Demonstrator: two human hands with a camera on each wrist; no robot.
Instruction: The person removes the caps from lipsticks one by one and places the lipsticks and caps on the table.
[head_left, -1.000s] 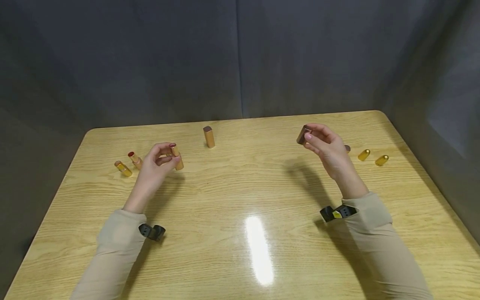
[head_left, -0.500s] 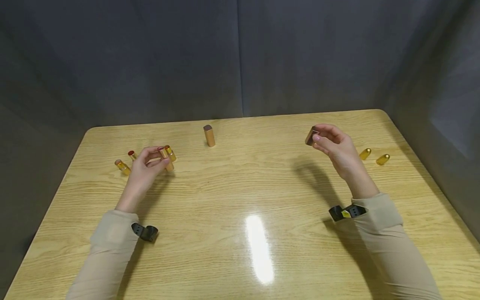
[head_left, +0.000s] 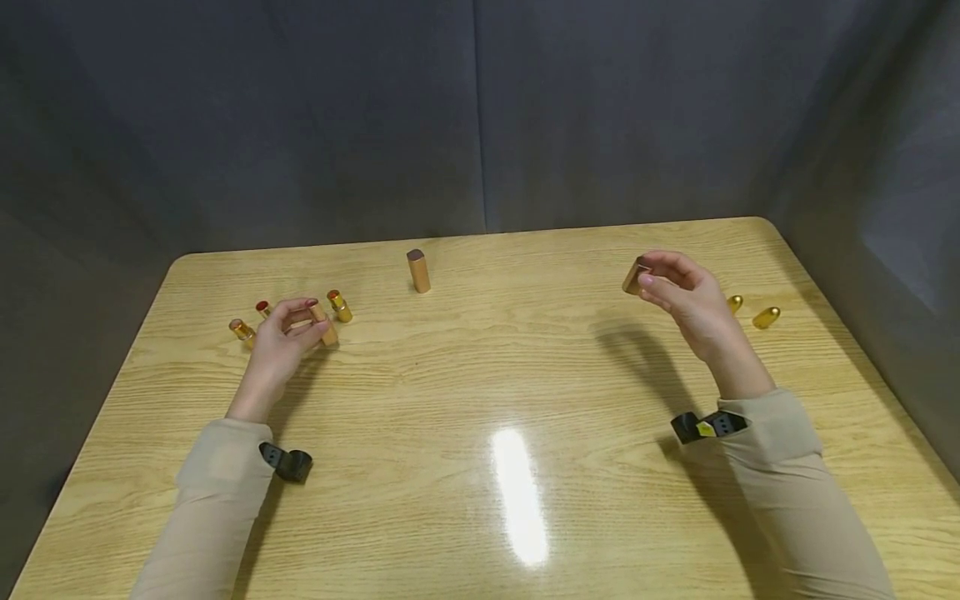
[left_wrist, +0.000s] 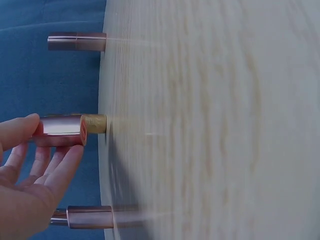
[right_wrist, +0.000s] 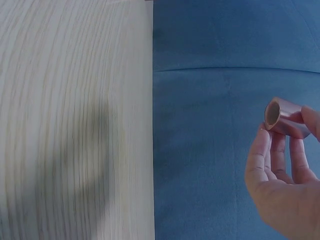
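Before a dark curtain (head_left: 300, 125), hands (head_left: 277, 346) (head_left: 697, 312) over a wood-grain table (head_left: 450, 367) pinch a lipstick (left_wrist: 60, 131) and cap (right_wrist: 288, 120).

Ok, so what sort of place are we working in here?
Probably a staged recording booth, though I can't be certain: dark fabric hangs behind and on both sides of a wood-grain table, and black wrist-worn cameras show on both arms.

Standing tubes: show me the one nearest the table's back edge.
The copper-coloured tube with the dark top, standing alone left of centre; the others, by the left hand, stand farther forward.
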